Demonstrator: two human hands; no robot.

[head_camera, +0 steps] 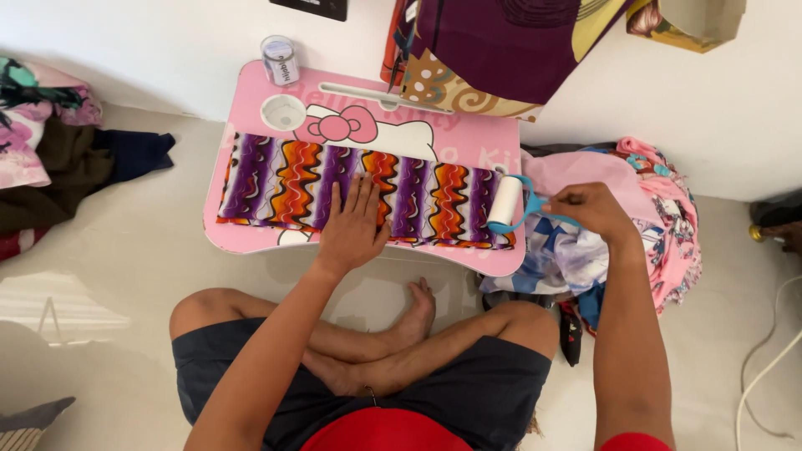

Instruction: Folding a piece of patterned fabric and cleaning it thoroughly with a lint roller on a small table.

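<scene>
- Now: left hand (354,224) flat, fingers spread, palm pressing folded wavy purple-and-orange cloth (276,179) lying across pink lap table (476,140)
- right hand (589,209) clamped on blue handle of lint roller (506,203); white roll rests on cloth's right end
- small jar (280,59) at table's back edge

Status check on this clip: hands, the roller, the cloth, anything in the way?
Left hand flat on wavy purple-orange patterned cloth. Right hand grips blue-handled white lint roller at cloth's right end. Small clear jar on pink lap table, clear of cloth.
</scene>
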